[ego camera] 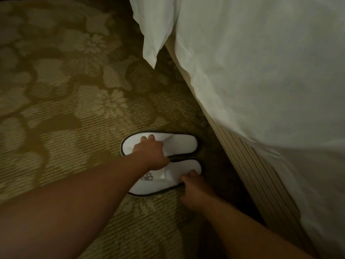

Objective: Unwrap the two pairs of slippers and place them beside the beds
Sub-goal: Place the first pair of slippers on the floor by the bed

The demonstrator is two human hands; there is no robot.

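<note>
Two white slippers with dark edging lie side by side on the carpet, toes toward the bed. My left hand [149,152] rests on the far slipper [179,144], fingers curled over the edge of its upper. My right hand [194,186] grips the near slipper [158,180] at its toe side; a grey logo shows on that slipper. Both slippers are unwrapped, with no wrapping in sight. The bed [261,71] stands just right of them.
A white sheet hangs down the bed's side, over a ribbed beige base [242,156]. A loose sheet corner [151,43] dangles above the floor. Green-gold floral carpet [65,90] fills the left half.
</note>
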